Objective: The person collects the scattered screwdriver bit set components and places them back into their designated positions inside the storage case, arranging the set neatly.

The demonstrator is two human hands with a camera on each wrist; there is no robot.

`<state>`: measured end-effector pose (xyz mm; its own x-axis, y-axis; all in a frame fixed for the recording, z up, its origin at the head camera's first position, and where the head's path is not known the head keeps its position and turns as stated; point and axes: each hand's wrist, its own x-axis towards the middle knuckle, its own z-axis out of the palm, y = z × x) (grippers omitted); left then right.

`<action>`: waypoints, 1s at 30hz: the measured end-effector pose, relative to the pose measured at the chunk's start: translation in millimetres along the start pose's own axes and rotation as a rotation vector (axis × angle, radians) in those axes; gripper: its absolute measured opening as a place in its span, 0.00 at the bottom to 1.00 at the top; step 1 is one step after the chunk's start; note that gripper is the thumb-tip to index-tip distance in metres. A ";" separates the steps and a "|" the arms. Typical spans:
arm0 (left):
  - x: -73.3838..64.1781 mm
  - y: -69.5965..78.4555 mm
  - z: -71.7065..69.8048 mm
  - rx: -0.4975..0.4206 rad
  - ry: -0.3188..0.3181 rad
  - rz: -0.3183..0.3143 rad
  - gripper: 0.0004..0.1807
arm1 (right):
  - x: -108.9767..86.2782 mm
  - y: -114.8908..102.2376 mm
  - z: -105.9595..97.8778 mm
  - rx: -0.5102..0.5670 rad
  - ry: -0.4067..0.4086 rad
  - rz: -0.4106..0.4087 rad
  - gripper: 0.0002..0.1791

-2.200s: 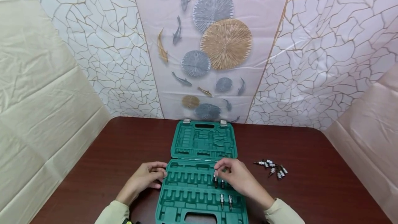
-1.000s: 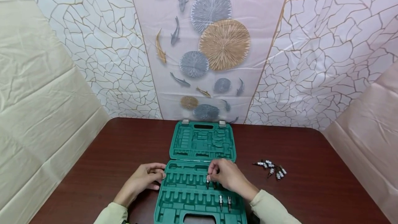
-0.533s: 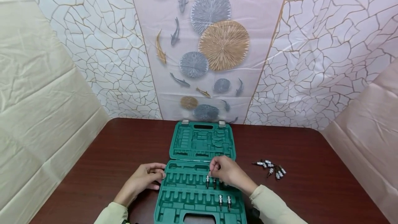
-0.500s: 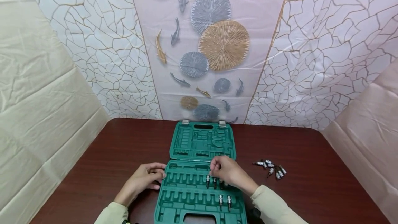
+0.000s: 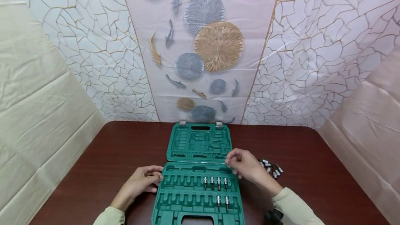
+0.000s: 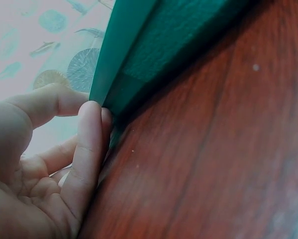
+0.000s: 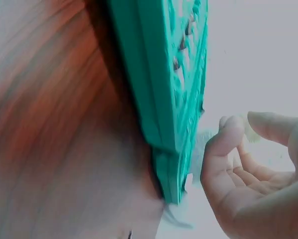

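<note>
A green tool case (image 5: 159, 197) lies unfolded on the table, its lid (image 5: 170, 148) leaning back behind it. Several bit sockets (image 5: 219, 183) stand side by side at the right end of the upper slot row. Two more bit sockets (image 5: 227, 203) sit in the lower row. My left hand (image 5: 137, 186) holds the left edge of the case between thumb and fingers; in the left wrist view the fingertips (image 6: 89, 112) meet at its rim. Above the case's right rim, my right hand (image 5: 247, 166) is empty, its fingers loosely bent with a gap at the thumb.
A small pile of loose bit sockets (image 5: 276, 173) lies on the dark red wooden table (image 5: 300, 180), right of the case and partly behind the right hand. A patterned cloth wall (image 5: 265, 110) rises behind the table.
My right hand has let go of a bit socket in the upper row and moved right, uncovering the row. The left hand has stayed at the case's edge. The head view has shifted slightly.
</note>
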<state>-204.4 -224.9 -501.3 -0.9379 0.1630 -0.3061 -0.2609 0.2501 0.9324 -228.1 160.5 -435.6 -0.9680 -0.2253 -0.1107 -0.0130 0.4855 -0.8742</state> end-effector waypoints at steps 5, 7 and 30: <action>-2.3 1.0 -0.6 -0.003 -0.001 0.010 0.28 | -10.0 4.6 -18.3 -0.023 0.079 0.031 0.07; -3.5 1.8 -0.1 -0.004 -0.003 0.013 0.27 | -14.4 7.8 -25.5 -0.052 0.109 0.048 0.09; -1.4 1.9 1.1 0.013 -0.011 0.020 0.26 | -31.4 62.9 -89.9 -0.491 0.249 0.120 0.12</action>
<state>-203.4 -223.6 -499.3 -0.9405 0.1782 -0.2893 -0.2389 0.2589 0.9359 -221.1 274.0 -444.7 -0.9990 0.0334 -0.0290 0.0437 0.8448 -0.5333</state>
